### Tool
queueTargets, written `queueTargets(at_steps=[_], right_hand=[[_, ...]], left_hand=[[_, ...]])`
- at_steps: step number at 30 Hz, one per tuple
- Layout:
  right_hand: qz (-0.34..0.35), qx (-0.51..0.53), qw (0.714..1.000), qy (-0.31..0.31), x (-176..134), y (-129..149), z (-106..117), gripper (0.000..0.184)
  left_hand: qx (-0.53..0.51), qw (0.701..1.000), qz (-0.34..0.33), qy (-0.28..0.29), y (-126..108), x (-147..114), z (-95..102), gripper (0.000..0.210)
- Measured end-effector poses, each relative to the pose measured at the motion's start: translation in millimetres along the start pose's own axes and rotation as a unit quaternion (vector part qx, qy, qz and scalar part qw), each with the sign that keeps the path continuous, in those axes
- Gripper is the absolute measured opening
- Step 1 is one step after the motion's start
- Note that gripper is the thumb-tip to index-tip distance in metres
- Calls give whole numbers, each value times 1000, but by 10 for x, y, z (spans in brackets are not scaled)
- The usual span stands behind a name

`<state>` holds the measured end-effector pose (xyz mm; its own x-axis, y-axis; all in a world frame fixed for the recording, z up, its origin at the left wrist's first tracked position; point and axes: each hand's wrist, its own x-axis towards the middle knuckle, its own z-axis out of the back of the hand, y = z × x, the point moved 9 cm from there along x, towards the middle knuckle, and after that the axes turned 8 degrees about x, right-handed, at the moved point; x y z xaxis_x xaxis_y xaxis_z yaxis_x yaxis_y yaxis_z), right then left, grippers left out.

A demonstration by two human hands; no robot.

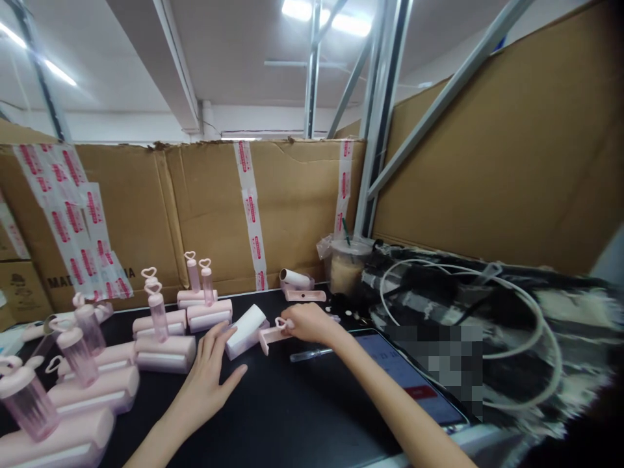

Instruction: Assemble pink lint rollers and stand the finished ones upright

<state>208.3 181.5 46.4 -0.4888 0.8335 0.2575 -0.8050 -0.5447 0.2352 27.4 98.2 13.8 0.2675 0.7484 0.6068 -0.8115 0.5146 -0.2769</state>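
My left hand (213,372) has its fingers spread. Its fingertips rest at the near end of a white lint roll (247,328), which lies tilted in a pale pink casing. Just right of the roll, my right hand (311,323) is closed around a pink lint roller handle (273,335) with a heart-shaped loop. Part of that handle is hidden behind the fingers. On the black table below lies a screwdriver (311,355) with a clear grip. Pink lint rollers (166,354) with upright handles and heart loops stand in several rows to the left.
Behind my right hand sit another roll (296,279) and an open pink cover (305,296). A lidded drink cup (347,270) stands at the back beside small loose parts. A tablet (407,377) lies to the right, near a coiled pale cable (539,325). Cardboard walls (209,208) enclose the table.
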Motion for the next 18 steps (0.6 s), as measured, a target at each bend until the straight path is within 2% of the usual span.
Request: queueTargets(at_steps=[2, 4, 7, 9, 11, 13, 14, 15, 16, 18], right_hand=[[24, 26, 999, -12, -16, 86, 101, 17], [42, 118, 991, -39, -41, 230, 143, 28], [16, 287, 955, -76, -97, 449, 4, 36], [2, 313, 948, -60, -144, 633, -178, 33], [31, 336, 941, 3, -193, 857, -332, 27], [75, 387, 916, 78, -248, 1017, -395, 21], [84, 419, 899, 99, -262, 1026, -377, 21], [83, 453, 882, 94, -255, 980, -320, 22], [75, 484, 869, 65, -232, 885, -232, 26], [57, 501, 864, -16, -178, 647, -58, 35]], left_hand=[[-76, 996, 40, 2, 70, 13, 3, 46], [-174, 982, 66, 18, 89, 15, -46, 51], [-329, 940, 82, 40, -10, 5, -132, 67], [-423, 893, 146, 42, -37, -26, -200, 63], [-497, 828, 252, 57, -23, -103, -322, 54], [-549, 764, 329, 83, -42, -175, -417, 48], [-575, 736, 344, 93, -61, -183, -434, 45], [-602, 712, 348, 98, -76, -171, -430, 42], [-627, 692, 345, 97, -80, -148, -412, 39], [-659, 665, 342, 87, -44, -100, -364, 36]])
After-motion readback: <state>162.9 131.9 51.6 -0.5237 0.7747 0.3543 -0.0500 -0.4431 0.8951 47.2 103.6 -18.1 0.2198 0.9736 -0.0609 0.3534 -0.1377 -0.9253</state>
